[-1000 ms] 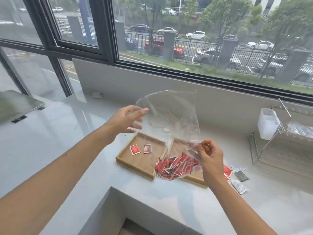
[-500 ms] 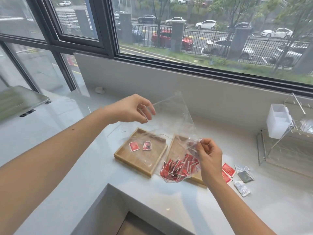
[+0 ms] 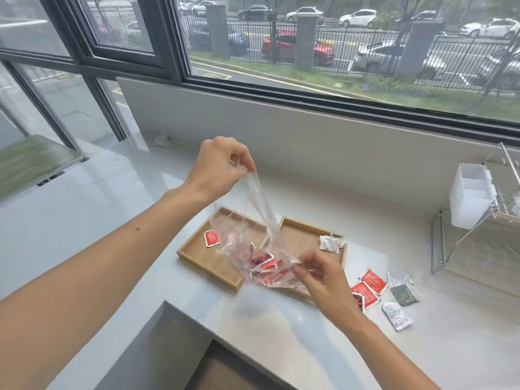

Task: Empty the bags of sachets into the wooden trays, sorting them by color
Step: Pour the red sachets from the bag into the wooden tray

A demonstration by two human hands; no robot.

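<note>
A clear plastic bag [image 3: 259,215] hangs stretched between my hands above two wooden trays. My left hand [image 3: 219,167] pinches its upper end, raised over the left tray [image 3: 197,257]. My right hand [image 3: 320,274] grips the lower end near the front of the right tray [image 3: 301,235]. Several red sachets [image 3: 264,263] lie bunched in the bag's low part. One red sachet [image 3: 211,238] rests in the left tray. White sachets [image 3: 330,244] sit at the right tray's far right corner.
Loose red sachets [image 3: 367,288], a dark sachet [image 3: 405,294] and white sachets [image 3: 396,316] lie on the white counter right of the trays. A wire rack [image 3: 478,249] with a white plastic cup [image 3: 470,201] stands at the far right. The counter's cut-out edge [image 3: 168,308] is close in front.
My left hand closed on the bag's top and rose, pulling the bag taut. The sachets slid down toward my right hand, which dropped lower over the trays.
</note>
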